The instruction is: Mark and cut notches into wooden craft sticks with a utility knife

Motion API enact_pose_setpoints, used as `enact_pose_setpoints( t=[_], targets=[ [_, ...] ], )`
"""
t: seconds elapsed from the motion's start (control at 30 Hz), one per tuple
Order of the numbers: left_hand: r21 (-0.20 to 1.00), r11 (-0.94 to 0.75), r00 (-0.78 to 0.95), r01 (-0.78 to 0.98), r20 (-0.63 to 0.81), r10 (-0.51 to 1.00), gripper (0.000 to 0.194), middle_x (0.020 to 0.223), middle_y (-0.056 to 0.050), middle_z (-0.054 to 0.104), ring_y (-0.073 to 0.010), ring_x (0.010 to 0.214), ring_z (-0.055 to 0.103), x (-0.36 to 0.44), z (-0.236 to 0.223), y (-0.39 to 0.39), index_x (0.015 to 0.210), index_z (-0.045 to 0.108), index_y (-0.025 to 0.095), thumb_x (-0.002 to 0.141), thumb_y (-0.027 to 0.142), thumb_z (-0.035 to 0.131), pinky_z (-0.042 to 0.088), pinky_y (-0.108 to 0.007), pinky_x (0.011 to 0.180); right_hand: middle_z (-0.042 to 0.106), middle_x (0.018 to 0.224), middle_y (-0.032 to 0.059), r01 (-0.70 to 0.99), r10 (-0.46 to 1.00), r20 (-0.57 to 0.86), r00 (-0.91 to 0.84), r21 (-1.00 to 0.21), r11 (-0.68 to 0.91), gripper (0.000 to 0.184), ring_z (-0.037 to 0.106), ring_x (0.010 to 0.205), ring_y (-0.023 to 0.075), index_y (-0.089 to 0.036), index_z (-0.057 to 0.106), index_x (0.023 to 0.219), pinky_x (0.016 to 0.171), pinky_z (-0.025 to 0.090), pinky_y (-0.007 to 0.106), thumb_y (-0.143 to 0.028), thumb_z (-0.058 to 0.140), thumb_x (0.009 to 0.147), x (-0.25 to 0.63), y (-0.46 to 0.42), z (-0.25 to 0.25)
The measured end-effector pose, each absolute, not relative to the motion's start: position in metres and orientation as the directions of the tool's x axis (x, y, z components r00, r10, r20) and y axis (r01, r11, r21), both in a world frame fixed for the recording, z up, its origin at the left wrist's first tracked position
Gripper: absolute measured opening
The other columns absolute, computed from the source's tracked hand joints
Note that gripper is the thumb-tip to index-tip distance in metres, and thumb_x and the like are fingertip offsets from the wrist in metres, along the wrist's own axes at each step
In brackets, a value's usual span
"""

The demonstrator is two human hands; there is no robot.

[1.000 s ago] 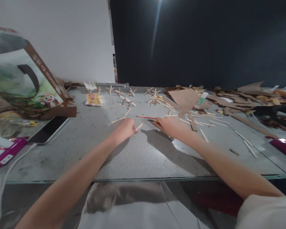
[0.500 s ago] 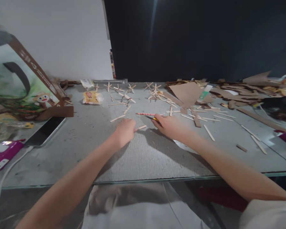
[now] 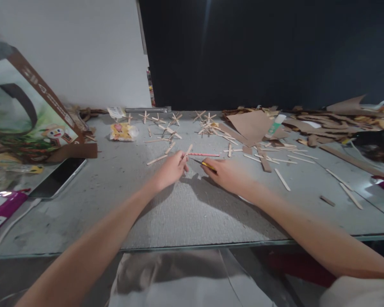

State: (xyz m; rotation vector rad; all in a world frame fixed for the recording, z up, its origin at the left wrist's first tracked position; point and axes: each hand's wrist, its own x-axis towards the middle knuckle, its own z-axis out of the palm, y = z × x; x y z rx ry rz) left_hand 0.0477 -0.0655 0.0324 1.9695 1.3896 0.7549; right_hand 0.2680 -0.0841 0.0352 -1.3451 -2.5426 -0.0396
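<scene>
Between the fingers of my left hand (image 3: 172,169) is a short wooden craft stick (image 3: 188,150), tilted upward. My right hand (image 3: 228,175) is closed around a yellow-and-black craft knife (image 3: 208,165), its thin blade pointing left toward my left hand. Just beyond both hands a red-and-white patterned pencil (image 3: 205,155) lies flat on the grey table (image 3: 179,221). Two loose sticks rest left of it, one of them a longer stick (image 3: 156,160) close to my left hand.
Star-shaped stick pieces (image 3: 209,123) stand along the back. Brown cardboard (image 3: 251,125), a glue stick (image 3: 276,125) and scattered sticks (image 3: 282,179) lie to the right. At left are a phone (image 3: 58,178), a printed box (image 3: 35,111) and a yellow packet (image 3: 123,132).
My left hand has lifted and turned the craft stick from nearly flat to slanting upward, beside the pencil. My right hand, still holding the knife, has shifted slightly.
</scene>
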Motion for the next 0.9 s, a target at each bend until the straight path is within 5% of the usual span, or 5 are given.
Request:
enact_pose_setpoints(
  t=[0.23, 0.9],
  targets=[
    [0.901, -0.262, 0.361, 0.346, 0.13, 0.924, 0.012, 0.073, 0.0, 0.069, -0.0123, 0.057, 0.06, 0.0502, 0.0282, -0.0646, 0.114, 0.051, 0.021, 0.104, 0.025, 0.046, 0.045, -0.024, 0.059, 0.076, 0.087, 0.0102, 0.839, 0.812, 0.31, -0.495, -0.072, 0.539, 0.036, 0.062, 0.067, 0.0188, -0.017, 0.068, 0.11, 0.058, 0.024, 0.031, -0.032, 0.036, 0.107, 0.2693, -0.0804, 0.0318],
    [0.916, -0.231, 0.389, 0.329, 0.091, 0.917, 0.014, 0.07, 0.001, 0.068, -0.0123, 0.057, 0.06, 0.053, 0.0301, -0.0678, 0.114, 0.054, 0.021, 0.103, 0.027, 0.048, 0.045, -0.023, 0.059, 0.076, 0.094, 0.0107, 0.857, 0.845, 0.22, -0.487, -0.068, 0.511, 0.033, 0.063, 0.072, 0.0193, -0.017, 0.068, 0.11, 0.061, 0.026, 0.031, -0.03, 0.038, 0.107, 0.2657, -0.0847, 0.0393]
  ],
)
